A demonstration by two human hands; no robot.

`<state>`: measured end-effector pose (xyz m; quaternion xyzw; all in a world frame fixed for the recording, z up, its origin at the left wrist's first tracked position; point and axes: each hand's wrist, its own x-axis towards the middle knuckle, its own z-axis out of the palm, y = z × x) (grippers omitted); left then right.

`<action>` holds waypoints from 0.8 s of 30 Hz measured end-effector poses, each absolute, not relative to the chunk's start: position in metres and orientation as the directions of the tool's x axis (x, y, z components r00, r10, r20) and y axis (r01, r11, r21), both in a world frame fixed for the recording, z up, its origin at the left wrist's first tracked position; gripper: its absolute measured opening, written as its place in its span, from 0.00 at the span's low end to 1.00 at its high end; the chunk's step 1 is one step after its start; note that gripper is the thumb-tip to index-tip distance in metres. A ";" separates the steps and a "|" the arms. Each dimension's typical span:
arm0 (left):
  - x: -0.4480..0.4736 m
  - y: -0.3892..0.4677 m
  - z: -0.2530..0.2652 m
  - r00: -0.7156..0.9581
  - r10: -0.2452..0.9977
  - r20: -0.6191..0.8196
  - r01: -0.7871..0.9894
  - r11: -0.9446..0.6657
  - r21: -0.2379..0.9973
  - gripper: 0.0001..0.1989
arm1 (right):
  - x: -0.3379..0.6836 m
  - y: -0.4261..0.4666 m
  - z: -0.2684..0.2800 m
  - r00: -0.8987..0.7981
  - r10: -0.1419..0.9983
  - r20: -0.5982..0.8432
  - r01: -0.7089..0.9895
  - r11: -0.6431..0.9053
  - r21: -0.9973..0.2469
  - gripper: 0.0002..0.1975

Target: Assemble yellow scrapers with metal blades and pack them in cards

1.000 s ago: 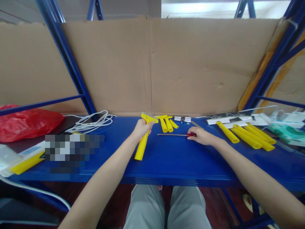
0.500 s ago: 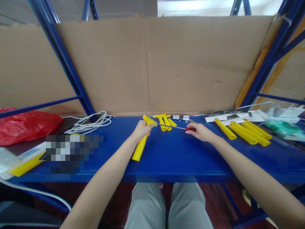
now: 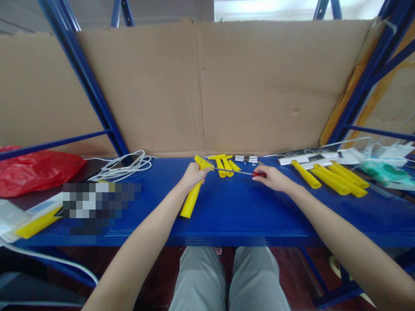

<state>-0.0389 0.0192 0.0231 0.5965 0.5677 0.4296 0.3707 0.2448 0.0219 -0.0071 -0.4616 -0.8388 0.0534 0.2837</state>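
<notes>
My left hand (image 3: 193, 172) is closed around a yellow scraper (image 3: 191, 202) near the joint of its tubular handle and wider head. The handle points down toward the table's front edge. In my right hand (image 3: 272, 178) is a screwdriver (image 3: 258, 174) with a red handle, its long metal shaft lying almost level and pointing left. The shaft's tip meets the scraper's head beside my left thumb; the exact contact is too small to make out. Behind the shaft lie several yellow T-shaped parts (image 3: 221, 166) and a small stack of white and black pieces (image 3: 245, 159).
Several yellow tube handles (image 3: 339, 181) and flat black-and-white packages (image 3: 293, 157) lie at the right of the blue table (image 3: 246, 211). A coiled white cable (image 3: 129, 166) and red plastic bag (image 3: 42, 170) are at left. Cardboard (image 3: 259, 86) stands behind, between blue posts.
Hardly anything differs. Both hands keep their hold, with the screwdriver against the scraper's head; the whole view has shifted very slightly.
</notes>
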 end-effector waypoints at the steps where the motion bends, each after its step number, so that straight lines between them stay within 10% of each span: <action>1: -0.039 0.019 0.023 -0.014 0.996 0.093 0.356 -0.082 0.931 0.17 | 0.245 0.022 -0.007 -0.410 0.808 0.422 0.748 0.563 -0.351 0.06; 24: -0.036 0.017 0.027 -0.017 0.996 0.090 0.443 -0.074 0.893 0.17 | 0.246 0.024 -0.007 -0.433 0.773 0.464 0.729 0.603 -0.324 0.05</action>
